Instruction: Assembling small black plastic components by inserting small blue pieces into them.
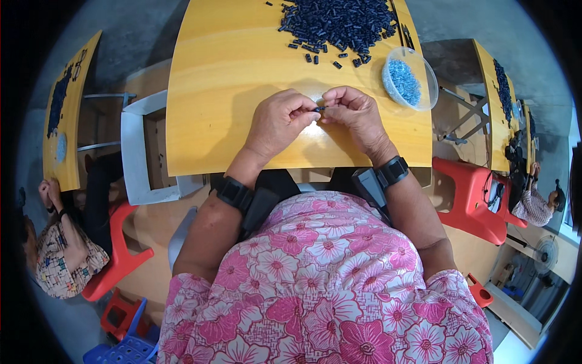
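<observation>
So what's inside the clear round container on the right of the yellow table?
The clear container holds a heap of small pale blue pieces, piled toward its left side. Their exact shape is too small to tell, and whatever lies beneath the heap is covered.

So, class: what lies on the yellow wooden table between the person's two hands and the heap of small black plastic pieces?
In the head view, only bare yellow wooden table separates the hands, left hand and right hand, from the heap of small black plastic pieces.

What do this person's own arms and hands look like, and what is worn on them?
Both forearms are bare. The left hand and right hand are ungloved, each with a black wrist strap. Short pink floral sleeves cover the upper arms.
</observation>
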Motion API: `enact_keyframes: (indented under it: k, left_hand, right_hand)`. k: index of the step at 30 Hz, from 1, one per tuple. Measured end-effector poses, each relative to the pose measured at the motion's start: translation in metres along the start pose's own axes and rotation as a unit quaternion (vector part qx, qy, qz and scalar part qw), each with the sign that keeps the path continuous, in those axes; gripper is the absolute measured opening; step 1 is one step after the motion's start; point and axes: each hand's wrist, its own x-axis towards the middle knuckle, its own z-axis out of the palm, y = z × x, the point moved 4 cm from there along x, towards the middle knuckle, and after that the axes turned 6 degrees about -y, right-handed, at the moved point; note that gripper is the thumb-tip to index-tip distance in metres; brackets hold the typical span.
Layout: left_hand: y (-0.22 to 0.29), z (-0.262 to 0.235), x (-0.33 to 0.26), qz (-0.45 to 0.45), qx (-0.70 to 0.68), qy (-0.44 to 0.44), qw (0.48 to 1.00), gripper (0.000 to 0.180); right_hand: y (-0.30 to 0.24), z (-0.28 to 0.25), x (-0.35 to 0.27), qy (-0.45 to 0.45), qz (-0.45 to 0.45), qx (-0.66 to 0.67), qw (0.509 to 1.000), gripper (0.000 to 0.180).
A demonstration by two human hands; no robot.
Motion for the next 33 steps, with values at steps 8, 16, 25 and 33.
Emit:
enact_keyframes:
  k: [8,16,25,33]
  left_hand:
    - [-0.0009,0.0015,-0.0010,0.009,-0.009,-0.005,1.000,0.011]
    - [-0.0010,0.0009,-0.0007,0.000,0.000,-0.011,1.000,0.011]
    - [-0.0021,0.0016,-0.0013,0.005,0.008,-0.012,1.000,0.011]
    - [-0.0026,0.0020,-0.0008,0.007,0.012,-0.011,1.000,0.012]
  right_hand:
    - [0.0027,-0.0022,-0.0022,0.007,0.003,0.055,0.998,0.021]
    - [-0.0025,0.0030,-0.0027,0.014,0.014,0.067,0.998,0.020]
    - [-0.0009,0.0010,-0.0015,0.000,0.009,0.038,0.999,0.019]
    - [-0.0039,0.0022,-0.0014,0.012,0.002,0.001,1.000,0.017]
